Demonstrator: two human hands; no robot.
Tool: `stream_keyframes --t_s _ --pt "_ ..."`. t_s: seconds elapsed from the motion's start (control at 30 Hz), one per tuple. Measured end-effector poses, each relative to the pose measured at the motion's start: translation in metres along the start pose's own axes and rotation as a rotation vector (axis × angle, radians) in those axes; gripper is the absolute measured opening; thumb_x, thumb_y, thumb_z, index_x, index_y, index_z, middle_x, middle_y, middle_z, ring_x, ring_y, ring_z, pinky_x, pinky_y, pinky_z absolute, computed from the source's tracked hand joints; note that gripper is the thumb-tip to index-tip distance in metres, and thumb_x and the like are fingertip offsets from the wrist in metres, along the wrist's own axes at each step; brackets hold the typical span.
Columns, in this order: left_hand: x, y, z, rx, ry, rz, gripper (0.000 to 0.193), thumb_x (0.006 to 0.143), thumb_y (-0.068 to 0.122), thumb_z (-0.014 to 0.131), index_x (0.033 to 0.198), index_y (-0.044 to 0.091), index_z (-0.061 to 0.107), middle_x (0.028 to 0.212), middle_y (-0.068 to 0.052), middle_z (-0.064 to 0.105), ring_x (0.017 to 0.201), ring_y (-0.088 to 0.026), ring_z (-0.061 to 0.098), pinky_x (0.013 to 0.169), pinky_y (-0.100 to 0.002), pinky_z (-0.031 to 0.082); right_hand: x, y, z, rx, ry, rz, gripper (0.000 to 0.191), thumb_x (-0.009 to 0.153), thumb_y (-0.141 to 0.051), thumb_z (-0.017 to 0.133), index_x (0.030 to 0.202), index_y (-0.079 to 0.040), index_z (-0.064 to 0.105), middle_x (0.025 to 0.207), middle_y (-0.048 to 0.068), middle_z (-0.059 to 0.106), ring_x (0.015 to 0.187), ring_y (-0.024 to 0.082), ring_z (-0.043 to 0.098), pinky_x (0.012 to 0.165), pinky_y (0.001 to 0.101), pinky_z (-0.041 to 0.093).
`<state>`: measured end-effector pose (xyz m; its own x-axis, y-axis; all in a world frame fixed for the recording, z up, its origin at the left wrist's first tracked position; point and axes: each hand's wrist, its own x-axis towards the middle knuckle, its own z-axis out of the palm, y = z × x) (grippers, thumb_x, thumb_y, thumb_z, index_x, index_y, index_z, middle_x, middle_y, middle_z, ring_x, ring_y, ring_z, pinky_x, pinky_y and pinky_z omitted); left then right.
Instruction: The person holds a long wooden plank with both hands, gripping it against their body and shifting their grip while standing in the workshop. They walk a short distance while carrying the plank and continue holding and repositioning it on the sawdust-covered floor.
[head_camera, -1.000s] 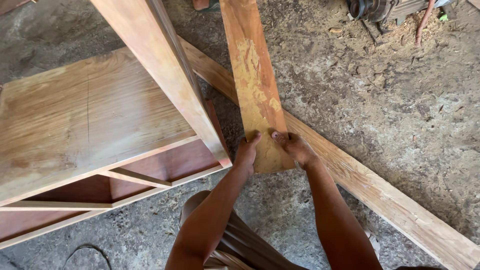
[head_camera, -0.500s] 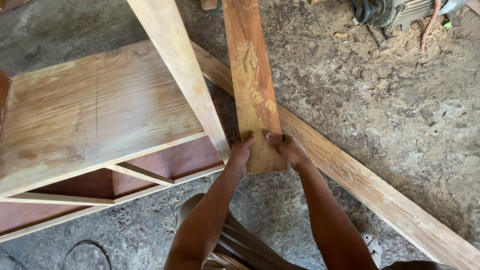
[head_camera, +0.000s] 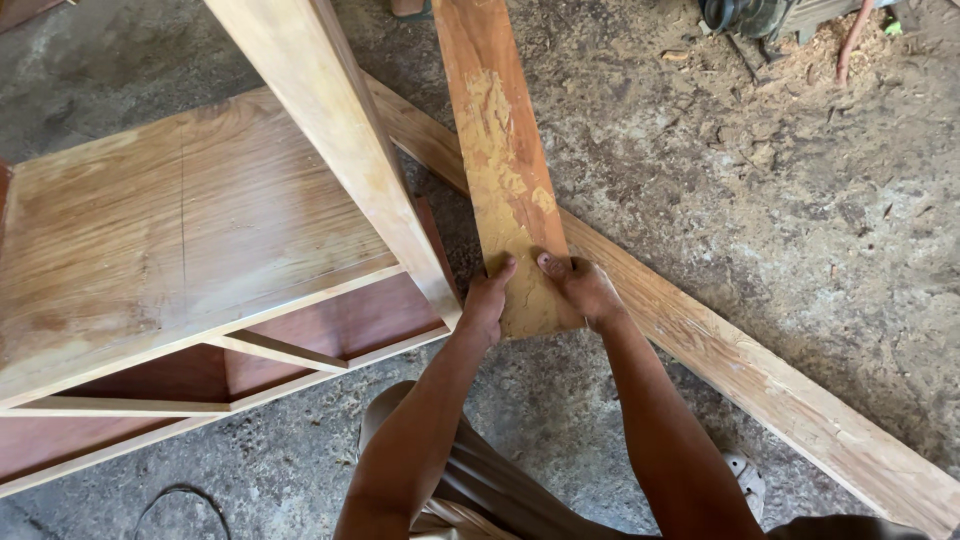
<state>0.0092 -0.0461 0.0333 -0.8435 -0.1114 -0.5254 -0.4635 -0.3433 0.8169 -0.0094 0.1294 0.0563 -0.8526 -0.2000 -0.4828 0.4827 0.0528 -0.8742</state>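
Observation:
Both my hands grip the near end of a reddish-brown wooden plank (head_camera: 500, 150) smeared with yellowish patches. My left hand (head_camera: 487, 300) holds its left corner, thumb on top. My right hand (head_camera: 583, 288) holds the right corner, thumb on the face too. The plank runs away from me towards the top of the view, lying across a long pale wooden beam (head_camera: 760, 370) on the ground. A slanted pale post (head_camera: 340, 140) of a wooden cabinet stands just left of the plank.
The wooden cabinet (head_camera: 180, 240) with a flat top panel and open reddish compartments fills the left side. A machine (head_camera: 745, 15) and a heap of sawdust (head_camera: 820, 50) sit at the top right. A dark cable loop (head_camera: 180, 500) lies on the concrete floor at the bottom left.
The view has shifted slightly; my hands keep the same grip on the plank end, which sits a little closer to the cabinet post.

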Motion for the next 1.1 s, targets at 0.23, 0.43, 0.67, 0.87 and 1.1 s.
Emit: stream_keyframes --t_s 0.23,0.43,0.67,0.87,1.1 --pt "0.008 0.003 0.010 0.028 0.022 -0.031 0.057 0.092 0.038 0.070 0.135 0.003 0.057 0.121 -0.014 0.068 0.106 -0.028 0.070 0.084 -0.046 0.061 0.004 -0.005 -0.005 0.045 0.056 -0.003 0.073 0.087 -0.050 0.073 0.132 0.006 0.061 0.118 0.021 0.074 0.101 0.027 0.074 0.084 0.0402 0.063" --pt "0.012 -0.001 0.018 0.013 0.037 -0.031 0.057 0.091 0.038 0.071 0.132 0.000 0.057 0.118 -0.015 0.068 0.103 -0.028 0.071 0.081 -0.047 0.061 0.006 -0.003 -0.013 0.083 0.043 -0.027 0.073 0.086 -0.049 0.072 0.135 0.003 0.058 0.120 0.019 0.072 0.102 0.027 0.073 0.082 0.0405 0.063" --pt "0.008 0.000 0.025 0.018 0.034 0.005 0.059 0.090 0.039 0.073 0.131 -0.002 0.059 0.116 -0.015 0.070 0.101 -0.028 0.072 0.080 -0.046 0.061 0.006 -0.004 -0.021 0.066 0.037 -0.048 0.072 0.087 -0.049 0.072 0.134 0.004 0.060 0.119 0.020 0.074 0.100 0.026 0.074 0.082 0.0392 0.062" --pt "0.007 0.000 0.028 0.031 0.032 0.045 0.059 0.091 0.039 0.073 0.134 0.001 0.058 0.118 -0.012 0.070 0.103 -0.026 0.071 0.084 -0.044 0.060 0.010 -0.001 -0.024 0.047 0.043 -0.007 0.072 0.087 -0.049 0.072 0.132 0.006 0.060 0.116 0.018 0.074 0.097 0.025 0.074 0.080 0.0390 0.063" --pt "0.000 0.011 0.015 0.090 0.082 -0.088 0.062 0.091 0.046 0.071 0.134 0.003 0.059 0.119 -0.014 0.069 0.103 -0.028 0.071 0.085 -0.045 0.061 0.020 0.006 -0.013 0.067 -0.051 -0.005 0.072 0.086 -0.051 0.073 0.127 0.008 0.066 0.113 0.019 0.077 0.095 0.027 0.075 0.082 0.0380 0.062"
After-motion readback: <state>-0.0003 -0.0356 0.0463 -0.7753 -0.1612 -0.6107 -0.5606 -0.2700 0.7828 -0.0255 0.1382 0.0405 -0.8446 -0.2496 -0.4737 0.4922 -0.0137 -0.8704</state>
